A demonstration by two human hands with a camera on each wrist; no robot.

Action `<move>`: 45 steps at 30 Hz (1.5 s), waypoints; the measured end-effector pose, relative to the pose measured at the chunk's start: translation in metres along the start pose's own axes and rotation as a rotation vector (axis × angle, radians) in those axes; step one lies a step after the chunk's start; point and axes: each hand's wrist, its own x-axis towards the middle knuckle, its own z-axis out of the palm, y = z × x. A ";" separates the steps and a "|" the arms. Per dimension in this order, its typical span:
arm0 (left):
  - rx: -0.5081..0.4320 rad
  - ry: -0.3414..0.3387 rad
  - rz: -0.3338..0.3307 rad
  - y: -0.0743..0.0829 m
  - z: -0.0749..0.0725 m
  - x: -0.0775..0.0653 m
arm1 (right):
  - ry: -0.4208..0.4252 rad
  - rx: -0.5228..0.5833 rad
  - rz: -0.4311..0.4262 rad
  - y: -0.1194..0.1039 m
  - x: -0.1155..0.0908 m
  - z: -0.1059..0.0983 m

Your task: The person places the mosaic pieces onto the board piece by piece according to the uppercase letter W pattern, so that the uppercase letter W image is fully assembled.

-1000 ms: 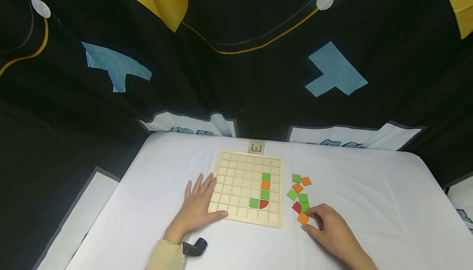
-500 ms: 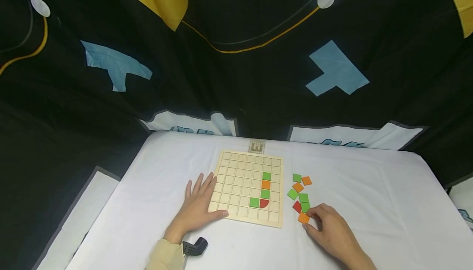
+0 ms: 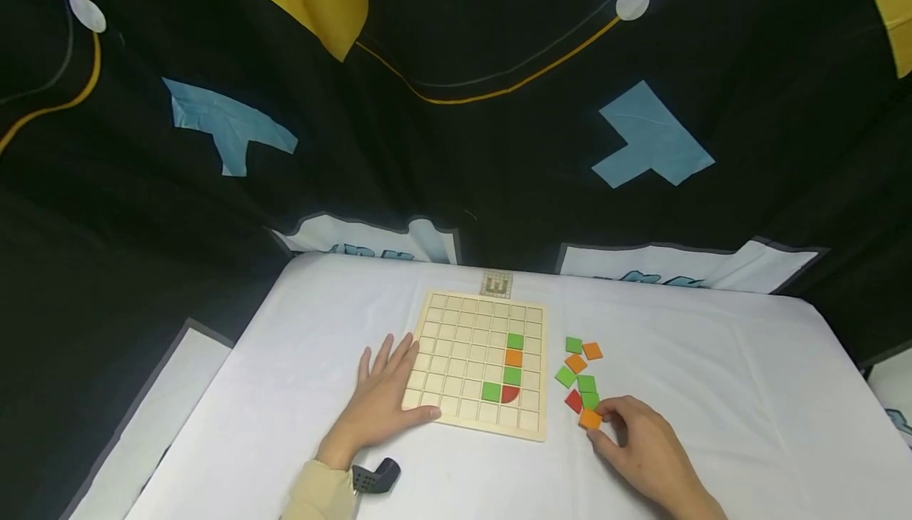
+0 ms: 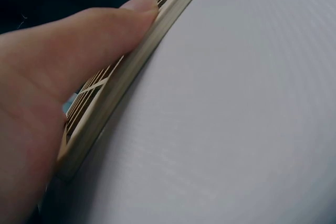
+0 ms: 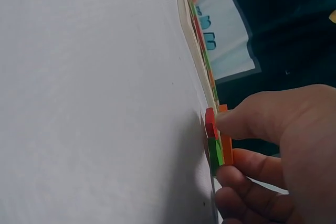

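Pinching orng tile (image 3: 589,419) edge: R fingers (image 3: 614,406)

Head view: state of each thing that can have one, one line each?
Board: flat, partly filled
Placed pieces: five, in the board
Left hand: spread, thumb on the board's edge
Orange tile: pinched by the right hand
Loose tiles: seven, right of the board
White cloth: lightly creased

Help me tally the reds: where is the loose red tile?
In the head view, the loose red tile lies right of the board, just left of a green tile and near the orange tile that the right hand pinches.
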 end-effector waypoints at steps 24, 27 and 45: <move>-0.008 -0.013 -0.005 0.003 -0.002 -0.002 | 0.074 0.065 -0.047 -0.021 0.005 0.006; -0.009 -0.003 0.003 0.002 -0.001 -0.001 | 0.088 0.074 -0.081 -0.028 0.008 0.009; 0.005 -0.002 0.009 0.002 -0.003 0.000 | 0.088 0.133 -0.185 -0.058 0.030 0.028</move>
